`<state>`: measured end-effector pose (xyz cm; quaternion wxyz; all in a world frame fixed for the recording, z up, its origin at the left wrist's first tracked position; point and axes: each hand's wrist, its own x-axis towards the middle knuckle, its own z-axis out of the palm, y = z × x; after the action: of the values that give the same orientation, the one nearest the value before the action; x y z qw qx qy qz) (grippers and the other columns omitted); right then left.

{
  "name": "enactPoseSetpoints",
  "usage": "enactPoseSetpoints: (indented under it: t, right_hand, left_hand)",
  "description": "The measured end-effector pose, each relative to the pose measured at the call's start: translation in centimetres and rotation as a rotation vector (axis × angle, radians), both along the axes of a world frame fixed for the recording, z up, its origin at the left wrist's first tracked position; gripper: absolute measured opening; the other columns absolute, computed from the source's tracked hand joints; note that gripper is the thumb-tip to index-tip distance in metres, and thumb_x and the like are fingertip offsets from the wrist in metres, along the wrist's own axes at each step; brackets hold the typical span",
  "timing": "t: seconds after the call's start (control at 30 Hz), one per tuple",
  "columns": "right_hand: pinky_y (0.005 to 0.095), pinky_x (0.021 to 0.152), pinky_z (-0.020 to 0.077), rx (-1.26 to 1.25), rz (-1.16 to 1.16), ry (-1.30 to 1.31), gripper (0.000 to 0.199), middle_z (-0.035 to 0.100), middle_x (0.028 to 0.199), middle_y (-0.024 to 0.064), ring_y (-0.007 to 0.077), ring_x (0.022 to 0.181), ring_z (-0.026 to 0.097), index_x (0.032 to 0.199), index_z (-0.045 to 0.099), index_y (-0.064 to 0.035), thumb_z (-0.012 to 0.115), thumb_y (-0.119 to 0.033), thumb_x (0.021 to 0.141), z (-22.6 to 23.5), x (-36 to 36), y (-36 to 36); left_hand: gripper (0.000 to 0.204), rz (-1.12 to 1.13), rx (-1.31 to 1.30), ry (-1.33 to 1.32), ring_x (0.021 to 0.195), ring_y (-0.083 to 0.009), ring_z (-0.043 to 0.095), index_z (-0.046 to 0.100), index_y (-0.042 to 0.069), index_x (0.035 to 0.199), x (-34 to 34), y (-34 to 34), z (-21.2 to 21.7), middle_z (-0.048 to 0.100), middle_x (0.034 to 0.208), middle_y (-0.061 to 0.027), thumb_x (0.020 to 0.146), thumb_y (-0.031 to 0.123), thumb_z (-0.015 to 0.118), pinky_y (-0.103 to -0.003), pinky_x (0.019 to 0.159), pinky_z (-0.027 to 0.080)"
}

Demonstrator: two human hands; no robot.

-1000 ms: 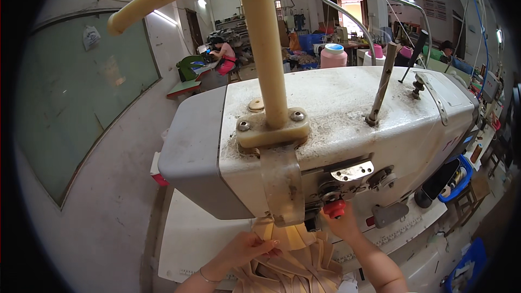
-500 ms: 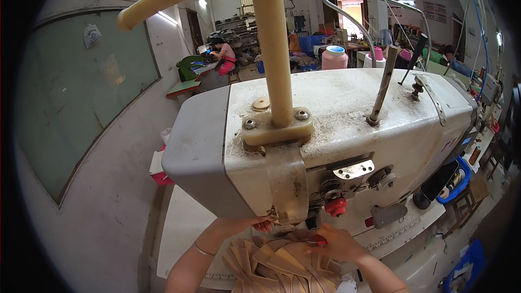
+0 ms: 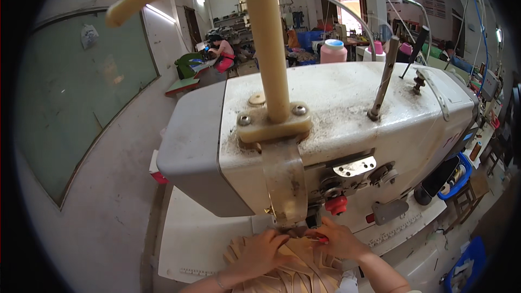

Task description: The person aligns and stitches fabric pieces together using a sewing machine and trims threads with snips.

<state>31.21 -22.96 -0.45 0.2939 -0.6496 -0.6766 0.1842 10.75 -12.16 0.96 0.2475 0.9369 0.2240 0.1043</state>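
Observation:
A heap of tan, flat, strip-like pieces [image 3: 304, 279], of leather or cloth, lies fanned out at the near edge of a white sewing machine [image 3: 336, 92]. On its left side, my left hand [image 3: 263, 252] rests with bent fingers gripping the edge of a tan piece close to the needle area. My right hand [image 3: 341, 243] sits just right of the heap, fingers closed around a small red object [image 3: 323, 240] that looks like a tool's handle. The right fingertips also reach the tan pieces. The machine's head hides the needle and foot.
A cream-coloured curved post [image 3: 266, 49] rises from the machine's top. Below the head hangs a red knob [image 3: 336, 204]. Pink thread cones [image 3: 333, 51] stand behind. Blue baskets [image 3: 458, 176] are at the right, and another person [image 3: 222, 54] sits at a machine far back.
My left hand has come from under the machine head toward me, onto the tan pieces. The right hand stays near the same spot with the red object. The view has shifted slightly.

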Motion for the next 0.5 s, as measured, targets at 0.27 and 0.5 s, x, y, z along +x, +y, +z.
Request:
enactPoseSetpoints:
  t: [0.27,0.5]
  right_hand:
    - [0.0275,0.062,0.0439,-0.059,0.098,0.312,0.024,0.053,0.076,0.0044,0.0148,0.069,0.055,0.091,0.06,-0.0053,0.068,-0.022,0.077,0.2,0.6,0.0]
    - [0.0213,0.045,0.0248,-0.226,0.052,0.747,0.023,0.045,0.056,-0.0054,0.0019,0.051,0.037,0.071,0.055,-0.0064,0.068,-0.024,0.078,3.5,-0.3,1.9]
  left_hand:
    - [0.04,0.018,0.008,-0.317,0.08,-0.0171,0.053,0.057,0.004,0.102,-0.1,-0.2,-2.0,0.054,0.09,-0.0032,0.074,0.029,0.069,-0.026,0.068,0.04]
    - [0.026,0.31,-0.962,-0.338,0.07,-0.0019,0.047,0.062,0.001,0.094,-0.3,1.2,1.6,0.056,0.077,0.004,0.083,0.025,0.062,-0.017,0.061,0.039]
